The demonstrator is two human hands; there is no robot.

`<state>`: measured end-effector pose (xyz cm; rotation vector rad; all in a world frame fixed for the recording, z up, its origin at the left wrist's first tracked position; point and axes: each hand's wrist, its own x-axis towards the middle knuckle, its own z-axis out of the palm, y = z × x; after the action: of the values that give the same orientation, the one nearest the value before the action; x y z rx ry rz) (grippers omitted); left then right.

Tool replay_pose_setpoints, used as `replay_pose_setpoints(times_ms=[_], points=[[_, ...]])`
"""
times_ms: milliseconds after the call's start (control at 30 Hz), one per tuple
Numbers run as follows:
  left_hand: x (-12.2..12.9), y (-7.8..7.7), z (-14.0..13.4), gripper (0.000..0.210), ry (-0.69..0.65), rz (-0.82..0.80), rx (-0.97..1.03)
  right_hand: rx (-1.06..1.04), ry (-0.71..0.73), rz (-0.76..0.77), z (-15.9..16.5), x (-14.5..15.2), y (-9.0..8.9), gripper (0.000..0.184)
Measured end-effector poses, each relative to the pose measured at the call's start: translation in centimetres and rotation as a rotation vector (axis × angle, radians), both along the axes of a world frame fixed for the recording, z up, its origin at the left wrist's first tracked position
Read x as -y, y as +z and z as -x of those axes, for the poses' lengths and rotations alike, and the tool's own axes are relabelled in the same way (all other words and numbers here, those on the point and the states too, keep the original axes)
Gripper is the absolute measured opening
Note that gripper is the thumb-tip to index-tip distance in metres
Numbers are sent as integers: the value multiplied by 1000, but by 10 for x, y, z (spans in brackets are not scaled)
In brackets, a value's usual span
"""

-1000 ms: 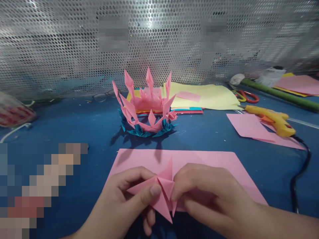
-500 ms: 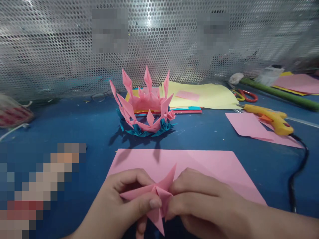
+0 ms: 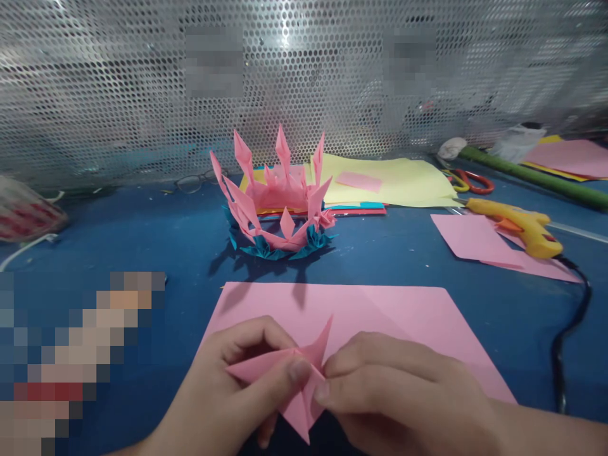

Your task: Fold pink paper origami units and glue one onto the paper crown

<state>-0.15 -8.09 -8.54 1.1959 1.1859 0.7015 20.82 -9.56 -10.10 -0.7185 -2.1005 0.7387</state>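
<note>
Between my hands is a pink origami flower [image 3: 300, 415] with pointed petals, held over the near edge of a pink paper sheet [image 3: 332, 304]. My left hand [image 3: 247, 380] is closed on its left side, the thumb pressing near the centre. On the other side, my right hand [image 3: 394, 386] pinches a petal between thumb and fingers. Beyond the sheet stands a pink paper crown [image 3: 287, 240] with tall diamond-shaped points and blue folded paper flowers [image 3: 260, 247] round its base.
A yellow glue gun [image 3: 517, 225] with a black cord lies on pink paper pieces [image 3: 470, 237] at right. Behind are yellow sheets [image 3: 403, 180], scissors [image 3: 475, 182], a green stick [image 3: 532, 174] and glasses [image 3: 189, 183]. A perforated metal screen [image 3: 304, 82] closes the back.
My left thumb has shifted up toward the flower's centre. My right fingers have re-gripped, the thumb now showing on the right petal, and the flower has tilted slightly.
</note>
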Motion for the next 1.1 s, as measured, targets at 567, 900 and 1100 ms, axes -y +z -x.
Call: replay_pose_setpoints(times_ms=[567, 900, 1100], points=[[4, 8, -3, 28, 77, -8, -105, 44, 160, 191, -7, -16, 17, 13], [5, 6, -7, 17, 51, -82, -173, -398, -35, 1108, 10, -14, 13, 29], [5, 5, -7, 18, 27, -99, -143, -307, -94, 1052, 12, -11, 14, 35]])
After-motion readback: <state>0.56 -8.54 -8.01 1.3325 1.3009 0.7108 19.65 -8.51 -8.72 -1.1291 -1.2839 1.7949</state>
